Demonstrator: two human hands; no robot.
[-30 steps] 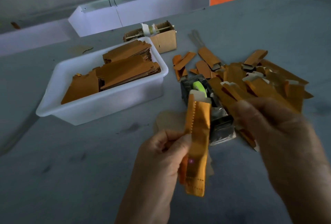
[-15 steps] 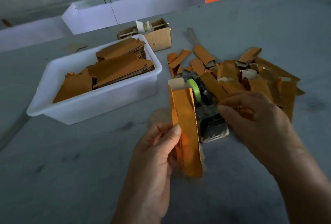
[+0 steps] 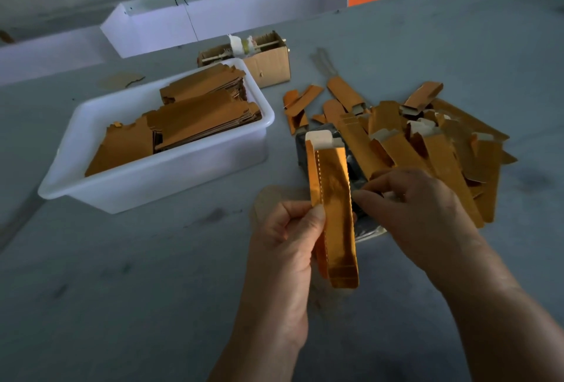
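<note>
- Your left hand [image 3: 290, 229] pinches the gold carton [image 3: 334, 214] at its left edge, thumb on the front and curled fingers behind, about halfway along its length.
- The gold carton stands nearly upright above the worktop [image 3: 137, 275], flattened, with its white flap at the top and its lower end hanging past your left palm.
- Your right hand [image 3: 421, 217] is just to the right of the carton with its fingers curled, the tips close to the carton's right edge. You cannot tell from here whether they pinch anything.
- Directly behind the carton and under your right fingertips sits a dark tape dispenser [image 3: 354, 168], mostly hidden by the carton and the hand.
- Beyond your right hand lies a loose pile of gold cartons [image 3: 442, 143], overlapping and pointing every way; it leans against the dispenser's far side.
- Ahead and left of your left hand stands a white tub [image 3: 171, 180]. It holds stacks of flat gold blanks [image 3: 201, 113], which reach up to its rim.
- Behind the tub's far corner is a small cardboard box [image 3: 271, 64], open at the top, with a rod and a pale roll [image 3: 244, 44] across it.
- Bare worktop spreads left of and below your left hand, and also far right past the pile.
- At the far edge a long white trough [image 3: 213, 24] borders the worktop.
</note>
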